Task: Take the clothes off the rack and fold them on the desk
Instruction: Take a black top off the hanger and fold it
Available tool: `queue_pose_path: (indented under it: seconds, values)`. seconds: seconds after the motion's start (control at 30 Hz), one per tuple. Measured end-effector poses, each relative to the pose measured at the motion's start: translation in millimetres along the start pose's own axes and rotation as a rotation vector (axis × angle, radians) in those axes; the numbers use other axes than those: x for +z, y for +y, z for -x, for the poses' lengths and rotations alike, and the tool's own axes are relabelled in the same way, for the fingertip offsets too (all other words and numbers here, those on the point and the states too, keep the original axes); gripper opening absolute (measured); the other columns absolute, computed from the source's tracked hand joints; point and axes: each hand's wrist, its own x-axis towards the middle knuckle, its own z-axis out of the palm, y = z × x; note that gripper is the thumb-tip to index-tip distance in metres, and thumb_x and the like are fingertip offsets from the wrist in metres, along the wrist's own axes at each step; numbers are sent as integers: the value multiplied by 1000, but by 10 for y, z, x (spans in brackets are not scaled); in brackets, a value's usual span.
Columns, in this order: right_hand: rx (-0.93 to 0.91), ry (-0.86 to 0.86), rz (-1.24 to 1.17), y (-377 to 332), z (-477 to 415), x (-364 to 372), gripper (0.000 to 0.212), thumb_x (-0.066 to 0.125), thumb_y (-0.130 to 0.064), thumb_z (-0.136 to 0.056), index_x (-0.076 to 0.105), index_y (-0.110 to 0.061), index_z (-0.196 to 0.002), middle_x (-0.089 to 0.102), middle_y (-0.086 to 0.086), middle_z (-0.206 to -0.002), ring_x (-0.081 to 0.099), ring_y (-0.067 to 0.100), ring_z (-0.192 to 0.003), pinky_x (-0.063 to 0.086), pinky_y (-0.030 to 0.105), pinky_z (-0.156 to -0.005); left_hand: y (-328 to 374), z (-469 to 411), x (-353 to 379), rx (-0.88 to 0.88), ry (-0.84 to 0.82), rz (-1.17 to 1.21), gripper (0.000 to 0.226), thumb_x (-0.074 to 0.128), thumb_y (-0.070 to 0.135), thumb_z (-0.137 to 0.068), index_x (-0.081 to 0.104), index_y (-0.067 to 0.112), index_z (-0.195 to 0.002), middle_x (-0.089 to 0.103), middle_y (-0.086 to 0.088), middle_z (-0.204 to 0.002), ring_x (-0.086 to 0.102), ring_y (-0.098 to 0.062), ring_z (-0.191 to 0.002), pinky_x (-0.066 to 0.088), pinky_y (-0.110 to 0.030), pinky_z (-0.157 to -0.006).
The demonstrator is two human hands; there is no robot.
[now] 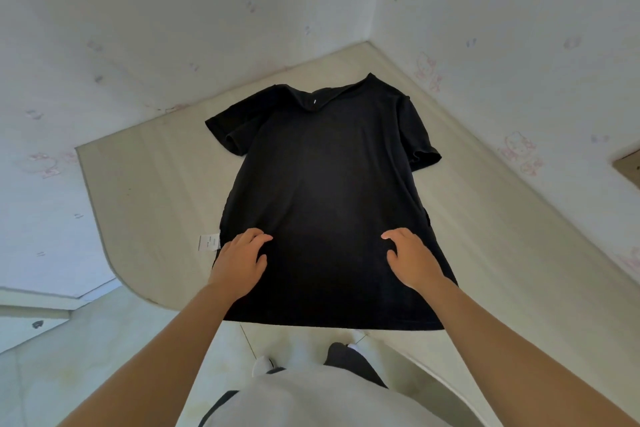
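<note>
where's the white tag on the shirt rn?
Head view, lower left of centre: the white tag lies flat on the desk, at the left edge of the black T-shirt, just beside the left hand.

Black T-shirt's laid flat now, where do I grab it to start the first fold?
Pinch the black T-shirt along its left edge, at sleeve and hem, coming from the left. It lies flat, collar far, hem overhanging the desk, so that edge lifts freely.
</note>
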Motion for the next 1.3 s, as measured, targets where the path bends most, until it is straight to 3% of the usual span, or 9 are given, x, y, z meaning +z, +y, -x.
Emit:
queue_pose_path:
  seconds: [0.23, 0.47, 0.63, 0.77, 0.97, 1.07, 1.13, 1.2, 1.3]
  values:
    - [-113, -32, -45, -71, -649, -261, 38, 47, -19, -100, 47, -19, -138, 42, -2, -146, 43, 16, -132, 38, 32, -107, 283, -502, -22, -130, -25, 1, 58, 52, 28, -97, 28, 24, -150, 20, 1, -159, 17, -18, -147, 24, -38, -117]
    - [-126, -73, 2, -393, -1353, -342, 51, 44, -30, -102, 29, -24, -150, 20, -2, -159, 15, 17, -148, 23, 37, -117, 170, -1256, -49, -89, -54, -79, 60, 42, 35, -101, 13, 26, -153, 4, 2, -162, -1, -17, -149, 11, -36, -120]
    - [-140, -79, 77, -696, -1944, -360, 57, 39, -36, -102, 17, -26, -154, 7, -3, -162, 3, 17, -149, 18, 38, -118, -5, -1982, -153, -18, -22, -131, 58, 38, 35, -102, 12, 27, -153, 2, 3, -162, -1, -16, -149, 3, -33, -118]
    - [-181, -59, 115, -907, -2524, -398, 58, 36, -39, -103, 13, -25, -154, 4, -4, -162, 1, 16, -149, 16, 37, -118, -88, -2653, -306, 45, 16, -172, 53, 33, 32, -103, 15, 26, -153, 6, 3, -162, 2, -16, -149, 5, -34, -122]
    - [-432, -118, 300, -1127, -3049, -254, 59, 24, -45, -102, 3, -30, -154, -4, -8, -162, -5, 13, -149, 8, 36, -122, -132, -3461, -492, 105, 7, -260, 53, 32, 35, -103, 15, 30, -153, 11, 1, -161, 8, -20, -148, 6, -40, -122]
    - [-429, -96, 350, -1161, -3389, -300, 58, 21, -45, -101, 2, -32, -154, -5, -7, -162, -7, 16, -149, 4, 38, -121, -292, -3802, -627, 56, 27, -265, 48, 29, 28, -104, 21, 27, -151, 17, -4, -160, 11, -24, -147, 6, -42, -121]
    - [-418, -77, 382, -1187, -3673, -381, 57, 24, -44, -103, 1, -33, -154, -6, -6, -162, -6, 18, -149, 4, 39, -121, -463, -3991, -695, 52, 50, -276, 50, 29, 26, -104, 18, 28, -152, 11, -4, -161, 7, -24, -148, 5, -42, -121]
    - [-392, -60, 420, -1215, -3974, -485, 56, 24, -44, -103, 1, -35, -153, -6, -5, -162, -5, 19, -149, 7, 42, -121, -643, -4133, -749, 21, 58, -239, 51, 28, 29, -104, 14, 30, -154, 5, -3, -162, 4, -24, -149, 7, -42, -121]
    - [-290, -45, 418, -1274, -4345, -600, 52, 23, -43, -104, 1, -44, -151, -6, -1, -162, -4, 25, -149, 8, 47, -120, -836, -4192, -786, -44, 96, -134, 51, 33, 35, -103, 22, 28, -152, 12, -2, -161, 12, -25, -147, 14, -43, -119]
